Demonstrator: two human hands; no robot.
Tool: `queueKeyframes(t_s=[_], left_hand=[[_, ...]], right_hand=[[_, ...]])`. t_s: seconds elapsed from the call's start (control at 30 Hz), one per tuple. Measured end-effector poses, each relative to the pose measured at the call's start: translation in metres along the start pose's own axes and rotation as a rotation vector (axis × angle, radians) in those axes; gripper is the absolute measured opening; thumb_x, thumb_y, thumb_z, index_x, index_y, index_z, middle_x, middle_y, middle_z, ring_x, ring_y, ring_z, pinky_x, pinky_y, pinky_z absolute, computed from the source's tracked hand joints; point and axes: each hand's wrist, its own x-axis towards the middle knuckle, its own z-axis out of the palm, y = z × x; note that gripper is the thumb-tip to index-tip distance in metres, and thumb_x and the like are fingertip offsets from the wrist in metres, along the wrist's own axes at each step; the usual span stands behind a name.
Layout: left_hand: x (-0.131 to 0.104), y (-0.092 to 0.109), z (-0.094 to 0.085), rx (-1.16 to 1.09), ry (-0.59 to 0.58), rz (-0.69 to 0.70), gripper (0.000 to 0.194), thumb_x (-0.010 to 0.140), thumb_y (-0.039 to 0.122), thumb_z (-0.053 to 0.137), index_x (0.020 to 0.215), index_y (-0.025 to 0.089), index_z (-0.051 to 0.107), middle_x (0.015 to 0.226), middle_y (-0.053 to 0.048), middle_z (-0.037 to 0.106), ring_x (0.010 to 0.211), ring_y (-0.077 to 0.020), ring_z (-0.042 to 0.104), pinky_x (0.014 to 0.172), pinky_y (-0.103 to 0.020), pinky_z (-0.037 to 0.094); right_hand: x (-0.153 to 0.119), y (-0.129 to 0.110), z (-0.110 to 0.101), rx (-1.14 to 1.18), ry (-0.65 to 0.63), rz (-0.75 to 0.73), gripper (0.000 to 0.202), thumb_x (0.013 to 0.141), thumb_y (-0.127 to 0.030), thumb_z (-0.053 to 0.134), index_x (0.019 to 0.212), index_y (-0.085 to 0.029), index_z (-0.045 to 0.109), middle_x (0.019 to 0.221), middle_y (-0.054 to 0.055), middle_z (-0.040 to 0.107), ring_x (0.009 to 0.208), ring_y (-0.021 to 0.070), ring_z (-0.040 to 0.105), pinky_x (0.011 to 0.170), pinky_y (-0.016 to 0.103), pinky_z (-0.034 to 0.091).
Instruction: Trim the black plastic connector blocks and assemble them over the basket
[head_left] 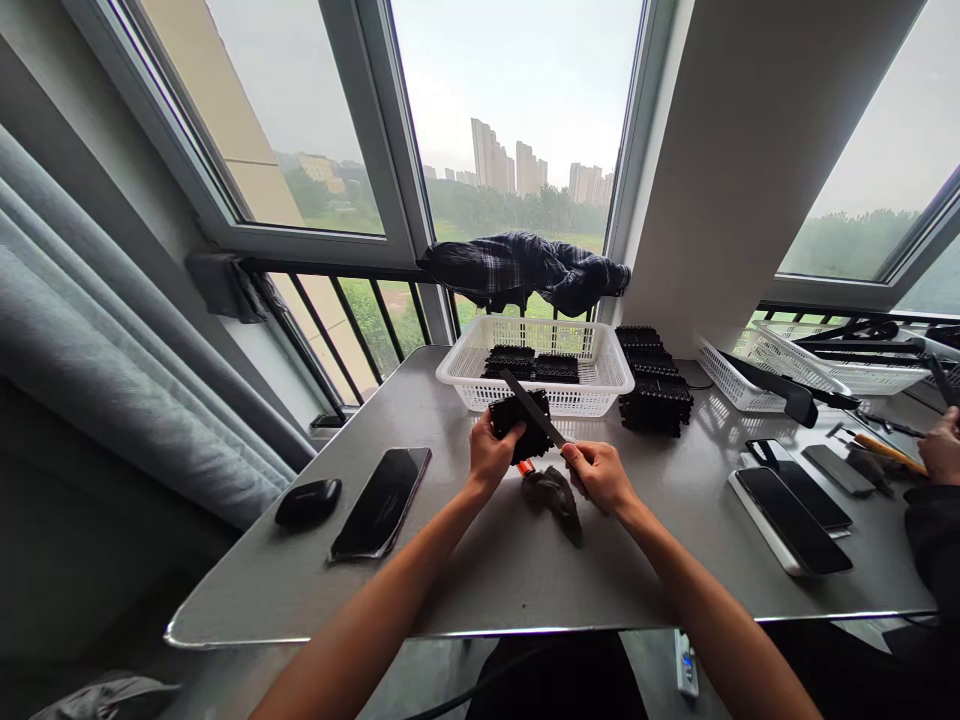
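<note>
Over the middle of the table, my left hand (493, 452) is closed on a black plastic part (517, 425) with a toothed edge, the thumb lying across its face. A flat, dark file (534, 405) lies slantwise against that part, its tip up and to the left. My right hand (601, 474) grips the file's lower end. Beneath the hands, a dark crumpled cloth (553, 495) rests on the table beside something orange (526, 467). Just behind is a white plastic basket (536, 400) holding similar black parts (556, 368).
More black parts stand in a stack (654, 385) right of the basket. A phone (382, 500) and a black case (308, 502) lie at left on the grey table (262, 590). Two phones (791, 520) lie at right, near a co-worker's hand (941, 447) and further baskets (750, 380).
</note>
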Motion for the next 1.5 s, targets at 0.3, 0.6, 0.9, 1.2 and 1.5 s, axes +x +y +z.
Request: queueKeyframes(t_s=[0.3, 0.6, 0.9, 1.2, 1.5], left_hand=[[0.000, 0.002, 0.000, 0.002, -0.013, -0.004, 0.028, 0.063, 0.029, 0.071, 0.087, 0.016, 0.065, 0.081, -0.003, 0.070, 0.075, -0.0204, 0.064, 0.071, -0.032, 0.051], [0.003, -0.007, -0.001, -0.014, 0.020, -0.023, 0.031, 0.063, 0.031, 0.071, 0.088, 0.016, 0.066, 0.083, -0.005, 0.071, 0.075, -0.0207, 0.064, 0.072, -0.033, 0.052], [0.002, -0.003, 0.000, -0.038, 0.033, -0.028, 0.030, 0.062, 0.031, 0.072, 0.088, 0.016, 0.065, 0.082, -0.004, 0.071, 0.076, -0.0210, 0.065, 0.073, -0.033, 0.053], [0.002, -0.003, -0.001, -0.054, 0.026, -0.039, 0.032, 0.062, 0.030, 0.072, 0.089, 0.016, 0.066, 0.083, -0.004, 0.071, 0.076, -0.0207, 0.065, 0.072, -0.032, 0.052], [0.001, 0.001, -0.001, -0.014, 0.033, -0.042, 0.028, 0.061, 0.030, 0.071, 0.084, 0.017, 0.064, 0.078, -0.002, 0.069, 0.072, -0.0191, 0.063, 0.067, -0.030, 0.050]], right_hand=[[0.000, 0.002, -0.001, -0.208, 0.166, -0.112, 0.049, 0.091, -0.051, 0.045, 0.054, -0.019, 0.040, 0.048, -0.004, 0.039, 0.048, 0.0103, 0.033, 0.049, 0.025, 0.022], [0.003, 0.007, -0.004, -0.135, 0.272, -0.088, 0.050, 0.092, -0.055, 0.041, 0.060, -0.019, 0.052, 0.052, -0.001, 0.051, 0.049, 0.0126, 0.043, 0.050, 0.025, 0.029], [0.004, 0.010, -0.001, -0.023, 0.209, -0.033, 0.050, 0.090, -0.059, 0.043, 0.060, -0.019, 0.051, 0.049, -0.001, 0.052, 0.044, 0.0121, 0.047, 0.046, 0.023, 0.032], [-0.002, -0.001, 0.000, -0.008, 0.007, -0.068, 0.046, 0.091, -0.054, 0.047, 0.061, -0.019, 0.050, 0.051, -0.002, 0.052, 0.044, 0.0106, 0.045, 0.045, 0.022, 0.032], [-0.001, -0.002, 0.001, 0.125, -0.174, 0.001, 0.053, 0.091, -0.061, 0.042, 0.058, -0.020, 0.047, 0.041, -0.004, 0.046, 0.033, 0.0091, 0.040, 0.038, 0.021, 0.027]])
